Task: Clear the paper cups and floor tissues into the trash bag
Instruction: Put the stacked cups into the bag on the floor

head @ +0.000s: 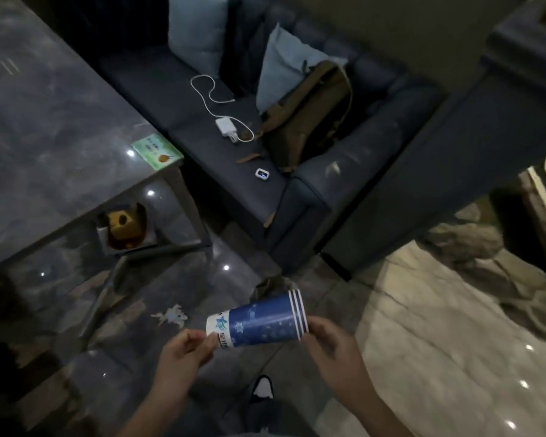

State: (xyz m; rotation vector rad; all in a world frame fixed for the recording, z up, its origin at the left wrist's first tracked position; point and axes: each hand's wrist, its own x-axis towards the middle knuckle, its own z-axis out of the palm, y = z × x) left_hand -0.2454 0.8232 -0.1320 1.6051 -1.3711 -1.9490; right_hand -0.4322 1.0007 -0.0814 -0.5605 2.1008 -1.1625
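Observation:
A stack of blue paper cups point(259, 323) with white rims lies sideways in the air between my hands, low in the view. My left hand point(186, 348) pinches the white bottom end of the stack. My right hand point(331, 342) grips the rim end. A crumpled white tissue point(171, 316) lies on the dark glossy floor just left of the cups. Another crumpled grey piece point(270, 285) sits on the floor behind the cups, partly hidden by them. No trash bag is in view.
A dark marble table point(44, 121) fills the left, with a green card point(156, 151) at its corner and a yellow box point(123, 228) on its lower shelf. A blue sofa point(312, 184) behind holds a brown backpack point(309, 118), a white charger point(226, 126) and cushions.

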